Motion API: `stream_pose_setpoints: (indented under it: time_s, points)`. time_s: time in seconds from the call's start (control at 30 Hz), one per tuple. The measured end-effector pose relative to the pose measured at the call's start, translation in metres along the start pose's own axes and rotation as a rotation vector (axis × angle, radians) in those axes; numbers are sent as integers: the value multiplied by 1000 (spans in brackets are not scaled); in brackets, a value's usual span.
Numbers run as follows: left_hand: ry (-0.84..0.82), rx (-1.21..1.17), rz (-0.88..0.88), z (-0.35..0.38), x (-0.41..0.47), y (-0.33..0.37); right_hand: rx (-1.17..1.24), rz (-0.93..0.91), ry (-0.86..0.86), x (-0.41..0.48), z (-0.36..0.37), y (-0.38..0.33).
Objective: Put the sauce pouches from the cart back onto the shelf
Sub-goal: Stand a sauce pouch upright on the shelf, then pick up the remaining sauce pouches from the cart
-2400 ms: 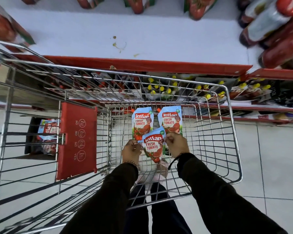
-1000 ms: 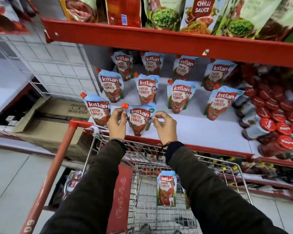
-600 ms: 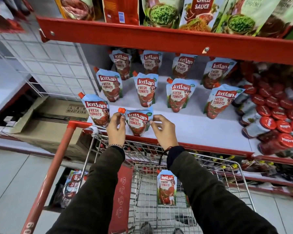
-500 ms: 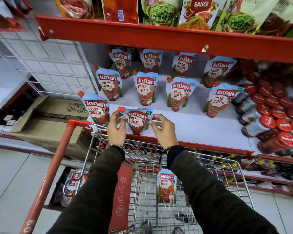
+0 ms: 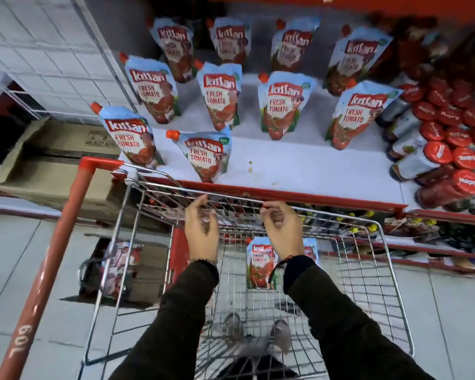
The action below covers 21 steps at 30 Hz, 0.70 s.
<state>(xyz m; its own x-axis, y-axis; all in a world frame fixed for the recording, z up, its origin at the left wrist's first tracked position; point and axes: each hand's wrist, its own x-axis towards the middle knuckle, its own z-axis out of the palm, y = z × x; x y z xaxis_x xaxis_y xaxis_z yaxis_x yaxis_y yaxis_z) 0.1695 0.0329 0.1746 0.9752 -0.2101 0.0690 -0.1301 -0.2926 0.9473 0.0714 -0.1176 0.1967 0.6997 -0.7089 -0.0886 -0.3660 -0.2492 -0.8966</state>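
Several blue Kissan tomato sauce pouches stand on the white shelf (image 5: 299, 168). One pouch (image 5: 205, 156) stands upright near the shelf's front edge, free of both hands. Below it, my left hand (image 5: 202, 229) and my right hand (image 5: 281, 229) hover over the wire cart (image 5: 368, 270), both holding nothing, fingers loosely curled. A sauce pouch (image 5: 259, 266) stands inside the cart just under my right hand, with a second one partly hidden behind my right wrist.
Red-capped bottles (image 5: 444, 149) lie stacked at the shelf's right. The cart's red handle bar (image 5: 52, 259) runs down the left. A cardboard box (image 5: 52, 160) sits on the floor to the left, a crate of pouches (image 5: 118, 267) beside the cart.
Both hands let go of the pouch, which now stands on the shelf's front edge. The hands have dropped back down over the cart, and my view has tilted downward.
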Motion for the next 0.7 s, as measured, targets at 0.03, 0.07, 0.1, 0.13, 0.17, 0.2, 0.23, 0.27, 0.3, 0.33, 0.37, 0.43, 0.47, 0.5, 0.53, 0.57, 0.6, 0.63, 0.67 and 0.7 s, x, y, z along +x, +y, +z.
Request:
stream_pose_setpoints:
  time_s: [0.03,0.07,0.1,0.13,0.17,0.2,0.23,0.27,0.3,0.33,0.37,0.43,0.47,0.5,0.53,0.57,0.6,0.63,0.67,0.7]
  points:
    - [-45,30,-30,8,-10,-11,-21,30,-8,-6,-2,15]
    - [-88,58,-71,15,-22,-22,-51,56,-15,-12,-5,32]
    - [-130,73,-120,22,-31,-32,-83,86,-22,-18,-6,46]
    - [-175,89,-179,30,-41,-44,-112,132,-38,-23,-8,63]
    - [-221,117,-247,38,-50,-57,-127,187,-61,-27,-8,80]
    - [-269,159,-322,46,-58,-70,-130,242,-88,-31,-6,97]
    - [-309,203,-393,54,-65,-83,-152,290,-113,-34,-4,115]
    - [-342,226,-452,60,-69,-95,-190,327,-137,-36,-2,129]
    - [-384,249,-496,68,-74,-107,-249,361,-167,-37,2,147]
    - [-424,277,-520,76,-77,-120,-304,389,-200,-36,6,165]
    - [-465,305,-540,85,-80,-132,-350,416,-238,-35,10,182]
    - [-509,291,-622,101,-83,-157,-411,465,-316,-33,20,209]
    - [-522,273,-677,110,-85,-168,-434,473,-345,-31,25,221]
    - [-532,274,-706,118,-86,-178,-454,470,-363,-29,30,232]
    - [-537,282,-718,127,-86,-187,-476,469,-376,-26,34,240]
    - [-533,278,-727,134,-86,-194,-493,470,-387,-22,39,247]
    - [-516,279,-730,139,-85,-199,-503,478,-394,-19,42,251]
    - [-477,283,-737,144,-85,-204,-506,488,-400,-16,45,256]
    - [-429,289,-753,148,-83,-210,-503,494,-394,-13,48,260]
    - [-376,260,-788,151,-82,-215,-498,497,-378,-10,50,263]
